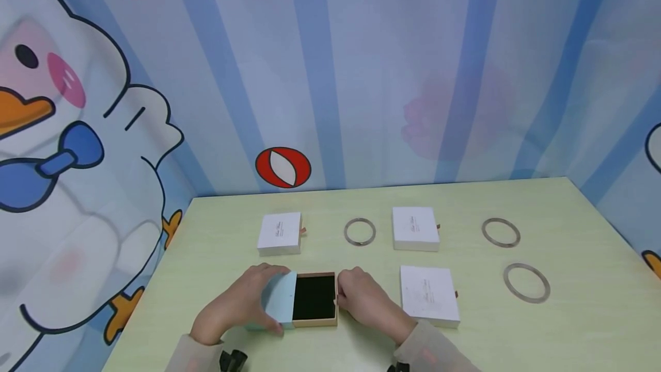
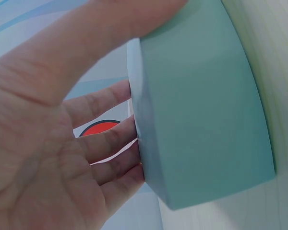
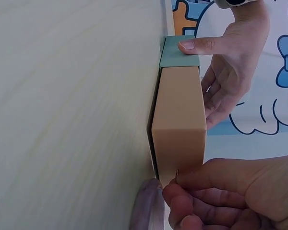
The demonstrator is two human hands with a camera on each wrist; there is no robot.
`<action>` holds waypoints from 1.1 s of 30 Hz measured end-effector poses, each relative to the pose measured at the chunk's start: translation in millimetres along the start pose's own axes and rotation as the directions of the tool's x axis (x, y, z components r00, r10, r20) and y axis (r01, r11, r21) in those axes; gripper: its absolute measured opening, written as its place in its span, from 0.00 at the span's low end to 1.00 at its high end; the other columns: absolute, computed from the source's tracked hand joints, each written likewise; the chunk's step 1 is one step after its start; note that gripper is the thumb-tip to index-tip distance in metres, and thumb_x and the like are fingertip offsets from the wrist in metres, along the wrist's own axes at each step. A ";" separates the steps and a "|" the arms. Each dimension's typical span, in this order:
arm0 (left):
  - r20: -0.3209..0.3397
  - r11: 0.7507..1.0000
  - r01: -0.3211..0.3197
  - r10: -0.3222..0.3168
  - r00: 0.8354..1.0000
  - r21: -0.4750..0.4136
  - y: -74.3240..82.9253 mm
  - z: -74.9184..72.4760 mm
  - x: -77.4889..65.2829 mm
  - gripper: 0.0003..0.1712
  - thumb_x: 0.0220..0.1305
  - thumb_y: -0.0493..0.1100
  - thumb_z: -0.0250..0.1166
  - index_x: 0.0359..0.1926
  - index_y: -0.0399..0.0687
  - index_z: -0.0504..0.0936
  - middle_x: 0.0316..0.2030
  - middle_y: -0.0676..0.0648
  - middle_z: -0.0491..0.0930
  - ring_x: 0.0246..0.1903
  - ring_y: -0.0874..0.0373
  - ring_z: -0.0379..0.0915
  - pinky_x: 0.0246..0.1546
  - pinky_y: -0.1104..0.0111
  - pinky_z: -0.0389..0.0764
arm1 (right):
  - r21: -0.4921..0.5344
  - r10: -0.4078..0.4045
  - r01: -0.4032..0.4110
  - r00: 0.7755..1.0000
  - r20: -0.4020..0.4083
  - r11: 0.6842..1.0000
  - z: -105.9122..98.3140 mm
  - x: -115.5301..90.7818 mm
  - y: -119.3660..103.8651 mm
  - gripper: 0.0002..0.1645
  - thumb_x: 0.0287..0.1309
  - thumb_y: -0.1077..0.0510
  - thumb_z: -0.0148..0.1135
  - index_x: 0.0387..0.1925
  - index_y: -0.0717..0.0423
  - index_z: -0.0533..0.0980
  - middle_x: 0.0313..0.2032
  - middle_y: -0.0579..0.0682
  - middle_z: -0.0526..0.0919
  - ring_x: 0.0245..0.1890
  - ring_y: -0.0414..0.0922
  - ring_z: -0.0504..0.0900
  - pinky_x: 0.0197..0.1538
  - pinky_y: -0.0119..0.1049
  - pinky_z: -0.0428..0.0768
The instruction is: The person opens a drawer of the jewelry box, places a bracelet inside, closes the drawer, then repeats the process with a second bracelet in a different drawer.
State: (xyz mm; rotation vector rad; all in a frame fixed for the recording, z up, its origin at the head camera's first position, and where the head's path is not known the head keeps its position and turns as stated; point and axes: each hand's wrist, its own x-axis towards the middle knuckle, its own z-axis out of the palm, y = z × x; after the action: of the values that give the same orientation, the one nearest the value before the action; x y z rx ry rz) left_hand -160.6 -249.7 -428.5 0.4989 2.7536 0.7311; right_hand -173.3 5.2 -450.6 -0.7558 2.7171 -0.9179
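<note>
A drawer-style gift box lies on the table, its light blue sleeve (image 1: pixel 280 298) to the left and its tan tray (image 1: pixel 316 322) drawn partly out to the right. Dark lining fills the exposed tray, and no item shows on it. My left hand (image 1: pixel 242 300) grips the sleeve, thumb on the near side and fingers on the far side; the left wrist view shows the sleeve (image 2: pixel 206 115) close up. At the tray's right end, my right hand (image 1: pixel 368 298) pinches a small pull tab (image 3: pixel 177 175) between thumb and forefinger.
White boxes with small tabs stand at the back left (image 1: pixel 279 234), back middle (image 1: pixel 415 228) and right of my right hand (image 1: pixel 427 291). Grey bangles lie between the back boxes (image 1: pixel 346 233) and on the right side, one farther (image 1: pixel 503 244) and one nearer (image 1: pixel 532 299).
</note>
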 end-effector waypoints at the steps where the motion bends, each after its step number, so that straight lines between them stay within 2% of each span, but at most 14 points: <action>1: 0.000 1.000 0.000 0.000 1.000 0.000 -0.1 0.1 0.0 0.59 0.26 0.51 0.90 0.64 0.43 0.74 0.57 0.43 0.74 0.53 0.46 0.66 0.54 0.47 0.73 | 0.002 0.000 0.000 1.000 0.000 1.000 -0.1 0.1 0.0 0.27 0.58 0.70 0.63 0.10 0.51 0.63 0.10 0.40 0.60 0.12 0.35 0.60 0.18 0.28 0.60; 10: 0.001 1.000 0.011 -0.011 1.000 -0.001 -1.5 1.5 1.4 0.58 0.26 0.51 0.89 0.64 0.44 0.74 0.57 0.44 0.74 0.53 0.47 0.66 0.53 0.48 0.73 | 0.032 0.007 -0.007 1.000 0.001 0.999 -1.0 -0.7 0.8 0.27 0.58 0.69 0.63 0.10 0.51 0.63 0.09 0.40 0.60 0.11 0.36 0.61 0.17 0.28 0.60; 18: -0.003 1.000 0.014 -0.014 1.000 0.000 -2.3 1.6 1.2 0.59 0.25 0.51 0.90 0.64 0.45 0.74 0.57 0.44 0.74 0.53 0.47 0.66 0.53 0.48 0.73 | 0.069 0.011 -0.010 1.000 -0.011 0.998 -7.3 -3.2 2.9 0.16 0.56 0.67 0.67 0.17 0.56 0.73 0.16 0.44 0.72 0.17 0.38 0.69 0.21 0.31 0.70; 25: -0.004 1.000 0.006 -0.006 1.000 -0.003 -1.3 -0.2 0.5 0.59 0.25 0.50 0.90 0.64 0.44 0.74 0.57 0.43 0.74 0.53 0.46 0.67 0.53 0.48 0.73 | 0.017 0.031 -0.030 0.998 -0.053 0.999 -13.0 -4.8 2.4 0.12 0.53 0.64 0.71 0.22 0.60 0.75 0.24 0.48 0.76 0.24 0.43 0.73 0.27 0.36 0.74; 29: -0.006 1.000 -0.003 0.003 1.000 0.001 -2.6 0.1 0.8 0.59 0.25 0.51 0.90 0.64 0.44 0.74 0.57 0.43 0.74 0.53 0.46 0.67 0.54 0.47 0.73 | -0.024 0.020 -0.022 0.998 -0.068 0.999 -17.4 -6.8 1.2 0.13 0.50 0.60 0.75 0.26 0.64 0.78 0.28 0.50 0.76 0.30 0.46 0.75 0.34 0.41 0.77; 33: -0.005 1.000 -0.008 0.008 1.000 0.002 -4.0 1.1 1.1 0.59 0.24 0.51 0.90 0.63 0.44 0.74 0.57 0.43 0.74 0.53 0.46 0.67 0.54 0.47 0.72 | -0.084 0.000 -0.007 0.997 -0.079 0.996 -21.0 -8.5 1.0 0.15 0.46 0.59 0.78 0.28 0.66 0.80 0.28 0.52 0.76 0.31 0.49 0.75 0.36 0.44 0.78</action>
State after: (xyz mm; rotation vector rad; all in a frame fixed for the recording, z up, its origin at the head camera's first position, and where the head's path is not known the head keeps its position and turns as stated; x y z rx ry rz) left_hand -162.2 -252.1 -431.6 0.5089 2.7589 0.7327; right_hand -173.1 21.2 -434.5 -0.7444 2.8410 -0.8556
